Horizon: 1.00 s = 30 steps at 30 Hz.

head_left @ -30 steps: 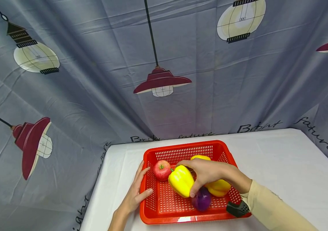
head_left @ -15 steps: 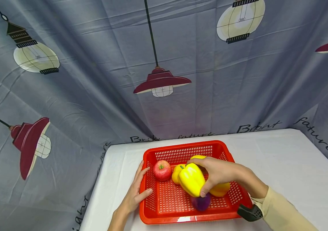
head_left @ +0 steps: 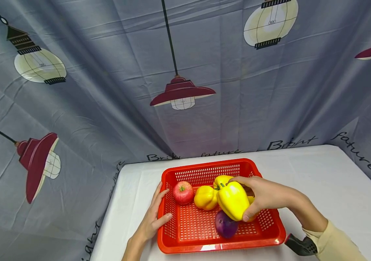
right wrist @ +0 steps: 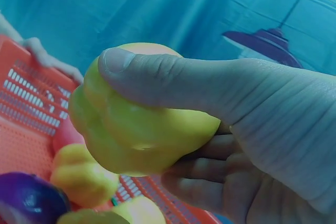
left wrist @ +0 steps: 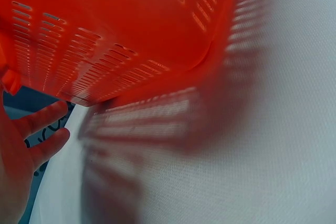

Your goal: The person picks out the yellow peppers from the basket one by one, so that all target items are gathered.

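My right hand [head_left: 265, 195] holds a glossy yellow bell pepper [head_left: 232, 201] above the right half of a red perforated plastic basket [head_left: 201, 246]. In the right wrist view the thumb lies across this pepper [right wrist: 142, 129] and the fingers curl beneath it. My left hand [head_left: 151, 215] rests at the basket's left rim with its fingers fairly straight and the thumb over the edge. Inside the basket are a red apple [head_left: 183, 192], a smaller yellow pepper [head_left: 206, 198] and a round purple vegetable [head_left: 226, 224]. More yellow produce [head_left: 222, 180] is partly hidden behind the held pepper.
The basket stands on a white-covered table [head_left: 306, 174]. Behind it hangs a grey-blue curtain [head_left: 116, 90] printed with lamps. A black wrist device [head_left: 301, 245] sits at the right cuff, near the basket's front right corner.
My right hand has carried the yellow bell pepper to the right across the basket, uncovering the smaller yellow pepper and more of the purple vegetable. The left hand has stayed at the rim.
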Each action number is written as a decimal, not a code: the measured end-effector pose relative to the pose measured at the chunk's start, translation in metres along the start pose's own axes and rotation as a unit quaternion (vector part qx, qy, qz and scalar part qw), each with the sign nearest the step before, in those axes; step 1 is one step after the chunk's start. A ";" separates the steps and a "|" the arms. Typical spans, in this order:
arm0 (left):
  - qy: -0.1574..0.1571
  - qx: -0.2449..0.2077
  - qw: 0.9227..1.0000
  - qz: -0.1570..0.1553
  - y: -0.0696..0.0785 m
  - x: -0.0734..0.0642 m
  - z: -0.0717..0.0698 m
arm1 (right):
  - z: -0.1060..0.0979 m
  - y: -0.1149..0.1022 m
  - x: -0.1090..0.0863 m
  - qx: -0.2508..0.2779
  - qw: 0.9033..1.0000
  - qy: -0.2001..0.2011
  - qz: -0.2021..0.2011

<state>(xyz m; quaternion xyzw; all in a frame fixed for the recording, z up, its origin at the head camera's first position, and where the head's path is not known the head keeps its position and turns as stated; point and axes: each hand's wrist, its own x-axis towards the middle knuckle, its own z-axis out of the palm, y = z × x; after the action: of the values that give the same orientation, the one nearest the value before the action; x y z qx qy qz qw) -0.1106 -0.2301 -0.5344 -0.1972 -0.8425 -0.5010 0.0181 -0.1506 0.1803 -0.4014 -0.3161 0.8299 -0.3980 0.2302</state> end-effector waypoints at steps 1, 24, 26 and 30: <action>0.000 0.000 1.000 -0.001 0.000 0.000 0.000 | -0.002 0.002 -0.003 0.000 1.000 0.003 0.004; 0.003 0.005 1.000 0.006 0.002 -0.001 -0.001 | -0.035 0.042 -0.060 0.062 0.996 0.059 0.003; 0.002 0.006 1.000 0.008 0.002 0.000 -0.001 | -0.037 0.045 -0.065 0.060 0.996 0.066 0.011; 0.001 0.005 1.000 0.006 0.002 0.000 -0.001 | -0.043 0.051 -0.075 0.050 0.995 0.081 0.034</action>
<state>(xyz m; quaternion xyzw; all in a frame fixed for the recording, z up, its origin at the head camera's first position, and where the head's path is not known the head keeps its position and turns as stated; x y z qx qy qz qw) -0.1099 -0.2300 -0.5326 -0.2017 -0.8438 -0.4968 0.0227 -0.1432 0.2806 -0.4074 -0.2420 0.8353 -0.4553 0.1911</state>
